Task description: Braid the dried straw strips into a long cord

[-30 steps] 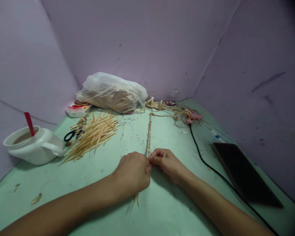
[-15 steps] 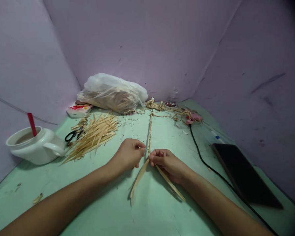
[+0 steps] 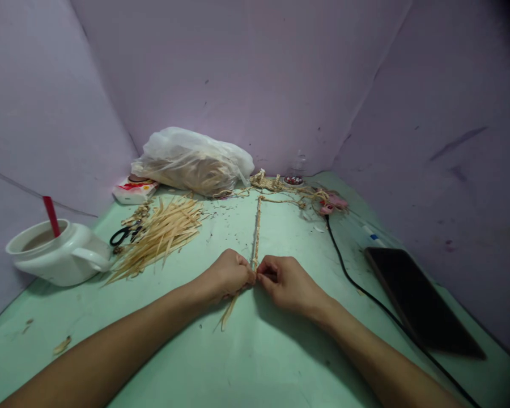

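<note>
A thin braided cord (image 3: 258,226) of pale dried plant fibre runs from the back of the green table toward me. At its near end both hands meet. My left hand (image 3: 233,275) is closed in a pinch on the fibre strips, and a loose strip end (image 3: 226,315) sticks out below it. My right hand (image 3: 285,280) pinches at the cord's end from the other side, thumb and fingertips together. The exact strands between the fingertips are partly hidden. To the left of my hands lies a pile of flat straw-coloured strips (image 3: 165,232).
A white pot (image 3: 74,258) with a red handle in it stands left, near black scissors (image 3: 119,236). Behind are a plastic bag (image 3: 191,161) and a small box (image 3: 135,191). At right lie a black cable (image 3: 348,277), a dark tablet (image 3: 420,300) and a pink object (image 3: 334,203).
My left hand has moved right and closed on the fibre at the cord's end. The strip end that spread toward the lower right no longer shows there.
</note>
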Demonstrator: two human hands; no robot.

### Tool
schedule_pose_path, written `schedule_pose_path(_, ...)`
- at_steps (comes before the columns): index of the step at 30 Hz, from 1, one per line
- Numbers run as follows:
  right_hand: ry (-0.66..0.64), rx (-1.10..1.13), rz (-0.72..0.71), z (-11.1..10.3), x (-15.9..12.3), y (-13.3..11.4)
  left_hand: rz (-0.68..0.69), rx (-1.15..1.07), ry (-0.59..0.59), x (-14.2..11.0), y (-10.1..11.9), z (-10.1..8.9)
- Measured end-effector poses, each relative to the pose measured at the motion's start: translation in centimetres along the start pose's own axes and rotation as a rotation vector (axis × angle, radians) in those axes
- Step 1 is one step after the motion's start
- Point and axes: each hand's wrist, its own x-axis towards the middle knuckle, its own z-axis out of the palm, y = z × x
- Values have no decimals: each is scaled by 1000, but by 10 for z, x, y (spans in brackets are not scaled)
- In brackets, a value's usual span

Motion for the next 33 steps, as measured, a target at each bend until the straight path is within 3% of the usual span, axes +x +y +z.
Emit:
schedule_pose_path(4, 59, -330, -99, 1, -7, -9, 119, -12, 65, 5, -9, 6)
schedule_pose_path(8, 97, -537, -9, 0, -12, -23, 181, -4, 101, 8, -15, 10)
schedule_pose_path(12, 68, -540, 77, 2, -19, -32, 167, -72, 76, 8, -15, 12)
schedule_pose_path(19, -8, -572, -43, 15, -25, -28, 62, -271, -32, 0, -10, 11)
schedule_pose_path(25, 15, -410, -124, 6, -24, -24, 34, -296, -21, -4, -4, 8)
schedule_pose_path(30, 393, -132, 58, -14, -9, -15, 48, -284, -47, -7, 3, 4)
schedule_pose_path(31, 378, -34, 122, -15, -5, -13, 52, -280, -57, -7, 3, 4)
schedule_pose_path(33, 179, 260, 260, -13, 1, -9, 63, -275, -65, -7, 3, 4)
